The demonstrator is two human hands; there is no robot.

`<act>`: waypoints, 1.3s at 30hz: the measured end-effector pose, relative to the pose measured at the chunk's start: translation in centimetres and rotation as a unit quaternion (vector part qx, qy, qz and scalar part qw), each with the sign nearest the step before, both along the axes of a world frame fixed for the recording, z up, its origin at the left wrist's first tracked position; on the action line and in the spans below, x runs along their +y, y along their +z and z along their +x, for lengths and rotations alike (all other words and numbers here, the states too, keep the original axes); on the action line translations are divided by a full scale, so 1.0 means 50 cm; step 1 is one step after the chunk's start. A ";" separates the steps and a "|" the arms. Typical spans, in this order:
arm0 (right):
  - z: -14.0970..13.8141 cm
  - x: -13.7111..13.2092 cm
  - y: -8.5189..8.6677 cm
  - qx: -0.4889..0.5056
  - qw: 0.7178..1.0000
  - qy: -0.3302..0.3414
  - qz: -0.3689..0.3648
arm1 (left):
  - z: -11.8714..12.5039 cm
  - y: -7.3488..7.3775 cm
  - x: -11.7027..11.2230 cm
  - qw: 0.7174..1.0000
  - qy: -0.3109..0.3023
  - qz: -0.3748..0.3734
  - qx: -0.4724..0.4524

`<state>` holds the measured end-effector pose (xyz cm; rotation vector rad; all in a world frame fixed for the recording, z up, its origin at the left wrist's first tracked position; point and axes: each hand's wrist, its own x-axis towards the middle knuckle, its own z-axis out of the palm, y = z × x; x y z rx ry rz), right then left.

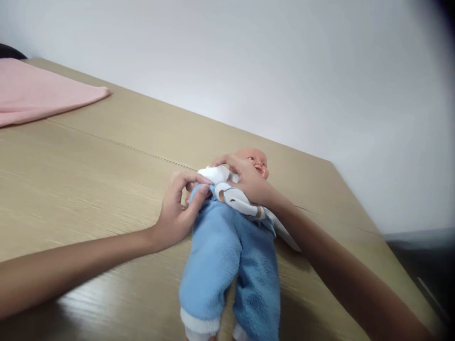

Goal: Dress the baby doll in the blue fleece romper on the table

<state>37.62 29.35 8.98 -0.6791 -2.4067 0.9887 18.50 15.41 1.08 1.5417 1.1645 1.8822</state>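
Observation:
A baby doll [253, 158] lies on its back on the table, its head away from me. It wears blue fleece overalls [215, 255] with white cuffs and a white top [213, 174]. An animal-face patch [238, 199] shows on the front of the overalls. My left hand [183, 206] pinches the blue cloth at the doll's side between thumb and fingertips. My right hand [245, 177] lies over the doll's chest by the shoulder, fingers bent around the white top. Its fingertips are partly hidden, so what they grip is unclear.
A pink cloth [42, 92] lies at the far left of the wooden table [106, 189]. Behind the table's back edge stands a pale wall [249, 61]. A dark object [12, 51] shows at the upper left corner. The table's right edge slopes down toward a dark area.

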 end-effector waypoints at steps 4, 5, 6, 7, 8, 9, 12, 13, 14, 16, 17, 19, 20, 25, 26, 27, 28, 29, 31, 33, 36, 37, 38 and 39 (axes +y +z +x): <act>0.018 0.015 -0.023 0.045 0.996 -0.028 -0.074 | 0.008 0.043 0.008 0.973 -0.135 -0.107 -0.151; 0.022 0.019 -0.031 0.054 0.994 -0.033 -0.094 | 0.004 0.052 0.013 0.967 -0.155 -0.111 -0.168; 0.024 0.022 -0.037 0.061 0.991 -0.036 -0.110 | -0.001 0.059 0.020 0.963 -0.167 -0.113 -0.177; 0.026 0.025 -0.041 0.062 0.990 -0.033 -0.119 | -0.008 0.062 0.027 0.962 -0.173 -0.114 -0.179; 0.027 0.026 -0.043 0.057 0.991 -0.025 -0.121 | -0.016 0.062 0.037 0.962 -0.177 -0.114 -0.176; 0.027 0.026 -0.043 0.046 0.992 -0.012 -0.114 | -0.024 0.058 0.046 0.963 -0.179 -0.108 -0.168; 0.027 0.016 -0.025 -0.002 0.997 0.036 -0.075 | -0.041 0.029 0.075 0.972 -0.183 -0.076 -0.124; 0.027 0.009 -0.015 -0.011 0.997 0.048 -0.067 | -0.045 0.017 0.083 0.975 -0.178 -0.070 -0.110; 0.028 0.001 -0.005 -0.013 0.996 0.055 -0.067 | -0.048 0.004 0.089 0.978 -0.171 -0.071 -0.096; 0.033 -0.022 0.012 -0.007 0.995 0.050 -0.082 | -0.052 -0.019 0.097 0.982 -0.155 -0.091 -0.061; 0.037 -0.036 0.019 -0.004 0.996 0.038 -0.084 | -0.054 -0.028 0.098 0.983 -0.147 -0.105 -0.040; 0.044 -0.068 0.024 -0.015 0.999 -0.001 -0.048 | -0.057 -0.037 0.098 0.985 -0.129 -0.116 0.004; 0.046 -0.084 0.023 -0.026 0.999 -0.028 -0.011 | -0.060 -0.038 0.096 0.986 -0.117 -0.112 0.023; 0.050 -0.130 0.000 -0.047 0.992 -0.119 0.011 | -0.075 -0.031 0.087 0.984 -0.147 -0.092 0.048; 0.052 -0.129 -0.005 -0.034 0.992 -0.123 -0.025 | -0.078 -0.031 0.086 0.980 -0.173 -0.094 0.037; 0.054 -0.125 -0.009 -0.015 0.990 -0.125 -0.066 | -0.081 -0.032 0.086 0.976 -0.195 -0.096 0.027; 0.057 -0.120 -0.014 0.011 0.986 -0.125 -0.105 | -0.083 -0.033 0.086 0.973 -0.211 -0.097 0.017; 0.061 -0.113 -0.019 0.038 0.982 -0.121 -0.141 | -0.085 -0.035 0.087 0.970 -0.220 -0.098 0.008; 0.068 -0.100 -0.029 0.088 0.975 -0.104 -0.179 | -0.085 -0.039 0.089 0.969 -0.223 -0.102 -0.006; 0.071 -0.091 -0.039 0.114 0.974 -0.093 -0.173 | -0.083 -0.040 0.094 0.972 -0.204 -0.110 -0.023; 0.068 -0.087 -0.051 0.113 0.975 -0.092 -0.168 | -0.075 -0.041 0.111 0.970 -0.181 -0.144 -0.070; 0.066 -0.087 -0.053 0.111 0.974 -0.096 -0.172 | -0.071 -0.042 0.119 0.964 -0.185 -0.168 -0.093; 0.064 -0.087 -0.055 0.110 0.973 -0.100 -0.176 | -0.066 -0.043 0.128 0.953 -0.194 -0.198 -0.122; 0.062 -0.086 -0.057 0.114 0.971 -0.109 -0.180 | -0.062 -0.045 0.137 0.939 -0.205 -0.229 -0.152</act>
